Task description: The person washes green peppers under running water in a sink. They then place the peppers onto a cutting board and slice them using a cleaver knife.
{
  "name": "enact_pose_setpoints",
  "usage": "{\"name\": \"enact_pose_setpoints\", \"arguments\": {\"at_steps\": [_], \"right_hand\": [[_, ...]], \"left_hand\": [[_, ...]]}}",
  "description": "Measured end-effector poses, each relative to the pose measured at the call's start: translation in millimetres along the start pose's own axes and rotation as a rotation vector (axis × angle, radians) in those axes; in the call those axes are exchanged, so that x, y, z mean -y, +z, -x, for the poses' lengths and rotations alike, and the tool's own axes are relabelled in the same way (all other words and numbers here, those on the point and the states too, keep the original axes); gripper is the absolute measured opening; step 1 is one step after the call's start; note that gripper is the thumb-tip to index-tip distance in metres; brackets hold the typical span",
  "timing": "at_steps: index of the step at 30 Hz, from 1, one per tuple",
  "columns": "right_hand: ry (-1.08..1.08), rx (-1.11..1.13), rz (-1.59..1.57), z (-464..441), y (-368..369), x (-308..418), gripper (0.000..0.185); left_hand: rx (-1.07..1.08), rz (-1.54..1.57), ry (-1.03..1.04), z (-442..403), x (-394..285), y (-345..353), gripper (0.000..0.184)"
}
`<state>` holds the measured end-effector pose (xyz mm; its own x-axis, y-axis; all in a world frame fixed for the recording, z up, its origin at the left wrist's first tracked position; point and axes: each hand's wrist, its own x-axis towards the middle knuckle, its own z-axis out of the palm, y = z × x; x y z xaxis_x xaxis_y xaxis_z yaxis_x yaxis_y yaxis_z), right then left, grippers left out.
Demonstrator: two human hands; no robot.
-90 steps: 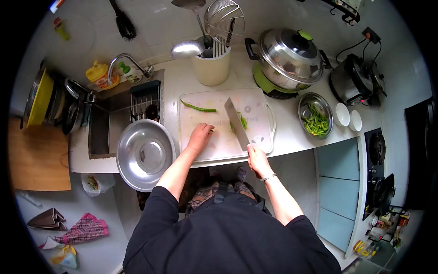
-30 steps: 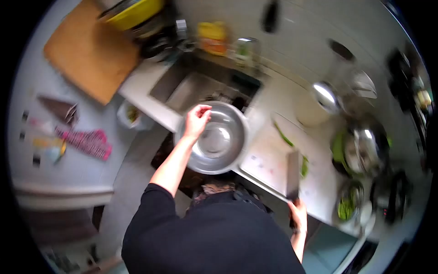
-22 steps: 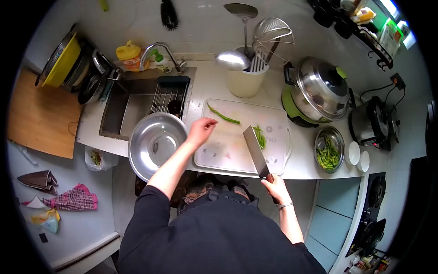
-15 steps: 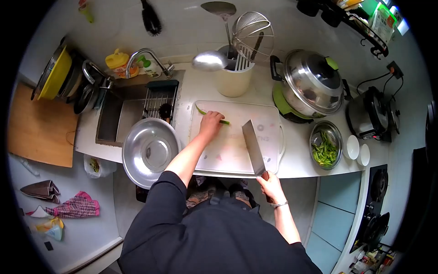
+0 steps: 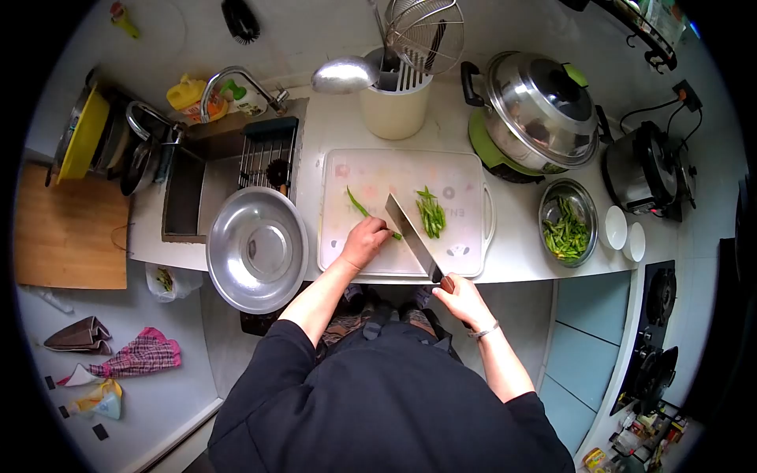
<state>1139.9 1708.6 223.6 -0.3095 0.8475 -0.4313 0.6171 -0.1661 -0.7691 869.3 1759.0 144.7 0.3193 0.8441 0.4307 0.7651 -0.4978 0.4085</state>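
My left hand (image 5: 366, 243) is closed on a long thin green vegetable (image 5: 356, 202), a bean or slim pepper, pressed to the white cutting board (image 5: 339, 252). A short end of it sticks out between my fingers and the blade. In my right hand (image 5: 464, 304) is a cleaver (image 5: 415, 238) by its wooden handle, its broad blade slanting across the board beside that end. Whether the edge touches the vegetable I cannot tell. To the right of the blade lies a small pile of cut green pieces (image 5: 431, 214).
A metal bowl of cut green pieces (image 5: 590, 206) stands at the right, beside two white cups (image 5: 613, 229). Behind it is a lidded steel pot (image 5: 542, 110). A large steel basin (image 5: 229, 268) overhangs the counter at left, near the sink (image 5: 183, 189). A utensil holder (image 5: 394, 110) stands behind the board.
The cleaver has moved left across the board, towards my left hand, which has come nearer the front edge with the vegetable. The cut pile now shows right of the blade.
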Motion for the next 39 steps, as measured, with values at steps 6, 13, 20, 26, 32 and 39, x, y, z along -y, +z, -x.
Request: {"name": "enact_pose_setpoints", "arguments": {"at_steps": [6, 13, 20, 26, 32, 39], "right_hand": [[0.082, 0.063, 0.077, 14.3, -10.4, 29.2, 0.037], [-0.001, 0.047, 0.306, 23.7, -20.5, 36.8, 0.042], [-0.006, 0.120, 0.361, 9.9, -25.0, 34.4, 0.047], [-0.034, -0.035, 0.153, -17.3, 18.8, 9.9, 0.046], [0.158, 0.035, -0.066, -7.0, -1.6, 20.5, 0.044], [0.061, 0.094, 0.119, 15.2, -12.6, 23.5, 0.046]], "left_hand": [[-0.038, 0.002, -0.022, 4.0, 1.1, 3.8, 0.009], [-0.090, -0.038, -0.024, 7.3, 0.2, 4.7, 0.010], [-0.056, -0.033, -0.019, 10.6, 3.4, 6.4, 0.010], [-0.048, -0.022, -0.084, 8.3, -0.2, 5.7, 0.011], [-0.068, 0.076, -0.074, 8.4, 5.7, 2.9, 0.013], [-0.024, 0.086, -0.056, 10.4, 10.7, 3.5, 0.013]]}}
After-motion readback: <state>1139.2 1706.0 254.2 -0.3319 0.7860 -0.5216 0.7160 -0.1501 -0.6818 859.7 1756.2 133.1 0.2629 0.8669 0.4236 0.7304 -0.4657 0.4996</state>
